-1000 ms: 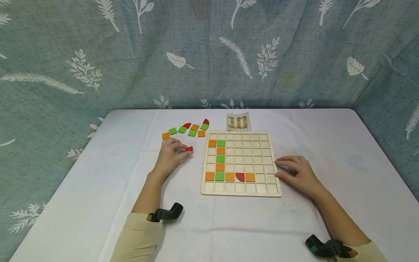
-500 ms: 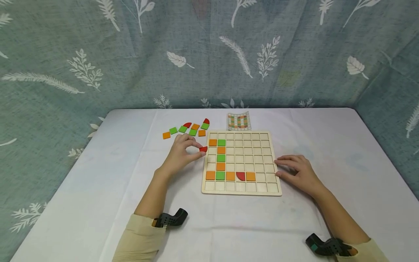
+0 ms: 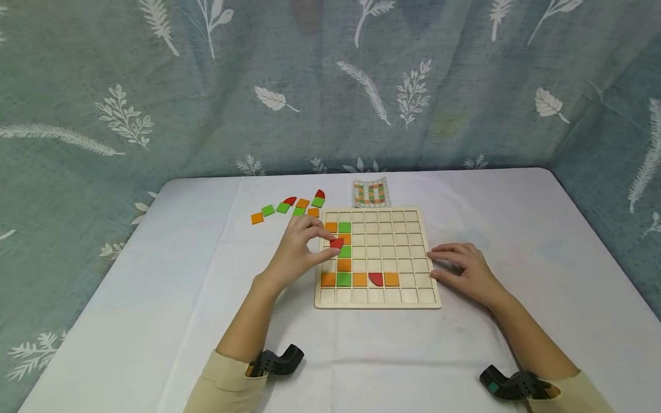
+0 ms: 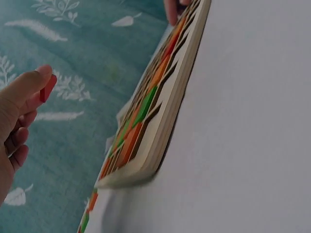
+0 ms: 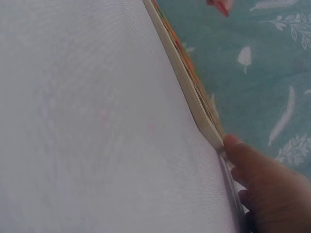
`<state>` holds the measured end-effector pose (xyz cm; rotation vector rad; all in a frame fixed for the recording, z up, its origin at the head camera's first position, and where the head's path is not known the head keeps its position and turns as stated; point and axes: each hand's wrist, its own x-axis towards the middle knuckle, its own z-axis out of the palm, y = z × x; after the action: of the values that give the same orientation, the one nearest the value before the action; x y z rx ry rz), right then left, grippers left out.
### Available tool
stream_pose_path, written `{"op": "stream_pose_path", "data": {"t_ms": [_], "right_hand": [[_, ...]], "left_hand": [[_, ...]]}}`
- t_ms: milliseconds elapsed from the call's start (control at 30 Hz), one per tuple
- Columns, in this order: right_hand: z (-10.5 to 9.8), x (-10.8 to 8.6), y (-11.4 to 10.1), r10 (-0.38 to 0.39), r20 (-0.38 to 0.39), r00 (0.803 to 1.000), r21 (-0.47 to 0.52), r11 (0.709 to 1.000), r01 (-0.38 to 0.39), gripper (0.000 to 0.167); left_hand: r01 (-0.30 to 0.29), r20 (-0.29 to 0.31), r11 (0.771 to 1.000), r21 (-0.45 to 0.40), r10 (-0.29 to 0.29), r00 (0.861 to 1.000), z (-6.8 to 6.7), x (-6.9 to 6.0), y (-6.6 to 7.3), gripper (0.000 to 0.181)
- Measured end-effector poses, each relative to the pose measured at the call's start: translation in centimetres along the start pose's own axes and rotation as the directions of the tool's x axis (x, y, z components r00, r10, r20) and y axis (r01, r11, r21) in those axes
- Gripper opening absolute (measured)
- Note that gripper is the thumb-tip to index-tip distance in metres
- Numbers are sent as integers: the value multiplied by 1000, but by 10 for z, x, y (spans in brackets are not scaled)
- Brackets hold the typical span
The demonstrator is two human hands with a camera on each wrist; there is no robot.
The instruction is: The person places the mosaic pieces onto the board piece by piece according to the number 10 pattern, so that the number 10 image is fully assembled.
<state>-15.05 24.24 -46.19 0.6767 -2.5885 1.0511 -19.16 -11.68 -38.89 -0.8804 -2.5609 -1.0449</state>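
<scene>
Between thumb and fingertips my left hand [image 3: 299, 249] pinches a red quarter-circle tile [image 3: 337, 244], held above the left columns of a wooden grid board [image 3: 387, 252]. In the left wrist view the same red tile [image 4: 48, 88] shows edge-on, raised clear of the board [image 4: 165, 121]. Orange and green square tiles fill parts of the board's left columns and a lower row, where another red quarter-circle [image 3: 376, 279] also lies. My right hand [image 3: 467, 272] touches the board's right edge with its fingertips and thumb; the right wrist view shows the thumb [image 5: 238, 145] at that edge.
Loose orange, green and red tiles [image 3: 283, 207] lie at the board's upper left. Behind the board is a small patterned card [image 3: 371, 193] with a coloured grid. A white cloth [image 3: 155, 287] covers the table, and a leaf-print curtain [image 3: 330, 86] hangs behind it.
My left hand has carried the red quarter-circle tile rightward, from beside the board to above its left columns. The right hand has stayed at the board's right edge. The head view has shifted slightly.
</scene>
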Motion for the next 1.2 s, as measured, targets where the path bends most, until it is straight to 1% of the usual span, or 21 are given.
{"op": "stream_pose_path", "data": {"t_ms": [100, 200, 300, 433, 500, 567, 667, 767, 867, 1000, 1100, 1200], "right_hand": [[-1, 1, 0, 2, 0, 1000, -8, 1000, -2, 38], [-1, 2, 0, 5, 4, 1000, -10, 1000, -5, 38], [-2, 2, 0, 2, 8, 1000, -8, 1000, -1, 38], [-3, 3, -1, 1, 3, 1000, -12, 1000, -1, 37], [-4, 2, -1, 7, 5, 1000, -11, 1000, -7, 36], [-5, 1, 0, 16, 12, 1000, -11, 1000, -16, 37], [-5, 0, 1, 19, 20, 1000, -10, 1000, -19, 38], [-4, 0, 1, 15, 23, 1000, -6, 1000, -15, 37], [-4, 0, 1, 9, 24, 1000, -7, 1000, -8, 37], [-3, 1, 1, 5, 23, 1000, -4, 1000, -5, 37], [-2, 1, 1, 0, 24, 1000, -4, 1000, 0, 38], [-1, 1, 1, -7, 25, 1000, -10, 1000, 7, 38]], "left_hand": [[-60, 6, 998, -26, 61, 998, 8, 6, 8, 23], [-106, 23, 993, -54, 107, 994, 19, 13, 17, 22], [-131, 37, 989, -73, 134, 990, 31, 19, 25, 21], [-139, 49, 987, -77, 143, 988, 50, 26, 36, 22], [-141, 75, 988, -68, 146, 986, 60, 28, 41, 23], [-136, 115, 989, -54, 141, 983, 70, 30, 46, 24], [-113, 187, 994, -8, 112, 976, 84, 31, 51, 24], [-87, 229, 995, 42, 75, 970, 94, 30, 54, 25], [-61, 253, 995, 75, 40, 967, 99, 28, 55, 27], [-31, 284, 995, 98, 2, 959, 103, 22, 54, 29], [-30, 288, 994, 108, -2, 958, 105, 18, 53, 31], [-42, 278, 992, 122, 7, 961, 107, 14, 51, 31]]}}
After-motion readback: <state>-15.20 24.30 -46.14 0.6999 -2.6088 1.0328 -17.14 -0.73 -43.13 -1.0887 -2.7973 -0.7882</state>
